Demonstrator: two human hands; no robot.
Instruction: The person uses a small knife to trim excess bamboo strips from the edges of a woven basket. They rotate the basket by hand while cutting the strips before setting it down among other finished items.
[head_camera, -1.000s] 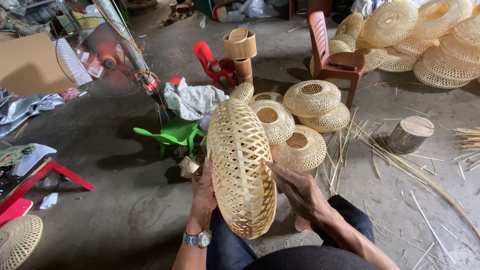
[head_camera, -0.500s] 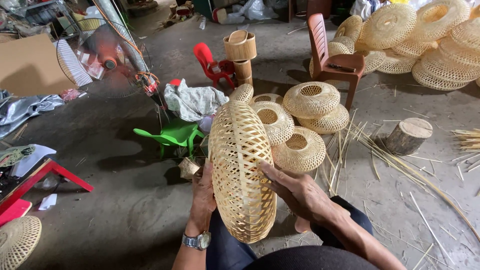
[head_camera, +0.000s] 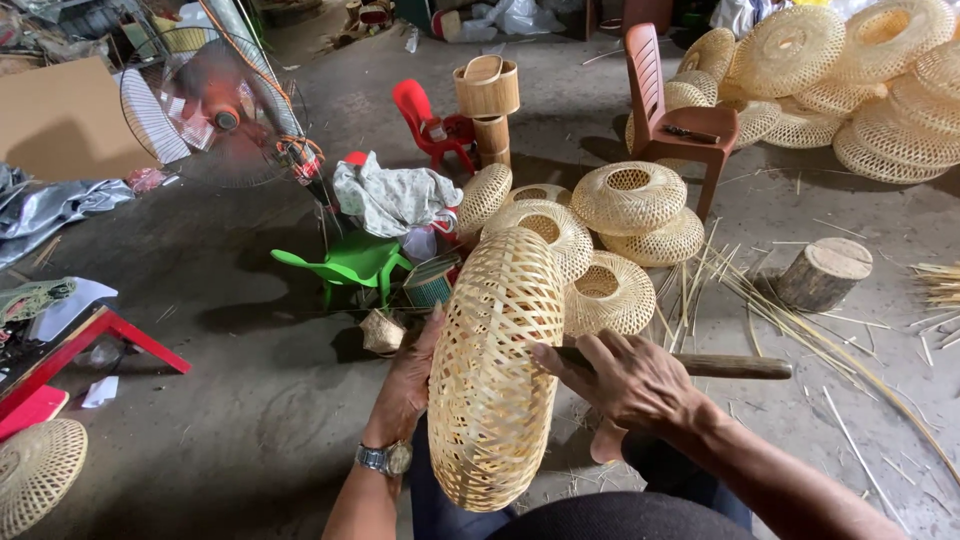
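Note:
A woven bamboo basket (head_camera: 495, 365), round and flattened, stands on edge in front of me. My left hand (head_camera: 410, 380), with a wristwatch, holds it from the left side. My right hand (head_camera: 625, 378) grips a wooden-handled tool (head_camera: 730, 366) and rests its fingers against the basket's right side. The tool's handle sticks out to the right; its working end is hidden behind the hand and basket.
More woven baskets (head_camera: 630, 200) lie just beyond, with a big pile (head_camera: 850, 80) at the back right. A log stump (head_camera: 822, 272) and bamboo strips (head_camera: 790, 320) lie right. A green stool (head_camera: 355, 262), red chair (head_camera: 430, 125), brown chair (head_camera: 670, 120) and fan (head_camera: 205, 110) stand around.
My right hand has shifted from under the basket's edge to its right side, and the wooden tool handle now shows in it. The basket stays upright.

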